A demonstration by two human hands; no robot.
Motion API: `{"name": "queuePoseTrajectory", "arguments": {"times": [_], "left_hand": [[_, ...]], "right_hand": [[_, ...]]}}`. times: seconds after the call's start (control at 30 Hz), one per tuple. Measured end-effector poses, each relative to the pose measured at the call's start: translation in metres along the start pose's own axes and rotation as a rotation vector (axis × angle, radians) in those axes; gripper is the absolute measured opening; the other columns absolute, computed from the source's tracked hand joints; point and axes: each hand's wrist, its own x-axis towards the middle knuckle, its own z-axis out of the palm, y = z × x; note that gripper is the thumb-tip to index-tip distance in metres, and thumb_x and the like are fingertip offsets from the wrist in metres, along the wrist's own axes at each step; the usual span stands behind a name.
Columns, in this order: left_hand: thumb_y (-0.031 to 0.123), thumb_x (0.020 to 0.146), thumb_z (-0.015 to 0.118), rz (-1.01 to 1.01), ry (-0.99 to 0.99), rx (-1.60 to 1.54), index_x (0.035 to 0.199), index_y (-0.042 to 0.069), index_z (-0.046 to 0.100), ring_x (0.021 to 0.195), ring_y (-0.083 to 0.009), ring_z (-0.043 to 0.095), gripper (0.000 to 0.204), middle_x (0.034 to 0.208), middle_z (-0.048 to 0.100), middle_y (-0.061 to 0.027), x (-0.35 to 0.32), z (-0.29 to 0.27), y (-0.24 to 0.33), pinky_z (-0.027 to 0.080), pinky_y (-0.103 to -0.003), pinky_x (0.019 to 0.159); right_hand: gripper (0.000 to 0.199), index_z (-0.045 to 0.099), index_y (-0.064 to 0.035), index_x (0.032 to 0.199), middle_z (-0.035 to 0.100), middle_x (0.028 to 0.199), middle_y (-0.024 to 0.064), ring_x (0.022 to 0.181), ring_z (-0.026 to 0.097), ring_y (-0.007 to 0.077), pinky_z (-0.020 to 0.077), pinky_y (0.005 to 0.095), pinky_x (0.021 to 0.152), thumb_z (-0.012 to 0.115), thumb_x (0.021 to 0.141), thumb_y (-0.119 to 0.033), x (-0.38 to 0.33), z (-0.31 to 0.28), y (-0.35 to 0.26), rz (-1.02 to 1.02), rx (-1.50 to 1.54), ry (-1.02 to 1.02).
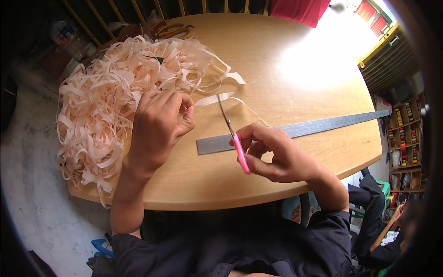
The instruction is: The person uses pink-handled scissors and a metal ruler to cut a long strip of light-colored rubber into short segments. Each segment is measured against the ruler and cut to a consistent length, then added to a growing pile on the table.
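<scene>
My left hand (162, 119) is closed in a pinch on one end of a pale peach fabric strip (210, 99), just right of a big tangled heap of similar strips (99, 106). My right hand (277, 152) grips small scissors (241, 153) with pink handles, blades pointing up and away. Those blades cross the held strip near its free end, where a thin thread-like tail (251, 110) trails to the right. Whether the blades are parted I cannot make out. Beneath the scissors and right hand, a long metal ruler (323, 125) lies slantwise on the wooden table (221, 184).
Larger scissors with orange-brown handles (173, 31) rest behind the heap. A clear plastic bottle (69, 37) stands at the far left. Red cloth (297, 10) hangs at the far edge. Another person (387, 231) sits at right, near shelves of colourful spools (404, 134).
</scene>
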Motion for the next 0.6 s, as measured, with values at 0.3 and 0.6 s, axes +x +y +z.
{"name": "queuePoseTrajectory", "arguments": {"times": [0.3,0.6], "left_hand": [[0.007,0.082,0.079,0.135,0.111,0.134,0.090,0.008,0.064,0.073,-0.0248,0.064,0.017,0.077,0.061,-0.0054,0.002,0.001,0.009,0.051,-0.044,0.095],[0.003,0.083,0.079,0.193,0.041,0.114,0.094,0.006,0.065,0.074,-0.0233,0.066,0.018,0.082,0.065,-0.0046,-0.004,0.008,0.023,0.051,-0.048,0.098]], "right_hand": [[0.045,0.068,0.0035,0.090,0.066,0.069,0.0028,0.061,0.063,0.0088,0.0471,0.0241,0.054,0.083,0.091,-0.039,0.001,0.004,-0.015,0.383,0.202,-0.033],[0.049,0.068,0.0038,0.090,0.065,0.067,0.0052,0.055,0.066,0.0121,0.0483,0.0257,0.049,0.078,0.095,-0.044,0.005,0.005,-0.013,0.452,0.276,-0.089]]}}
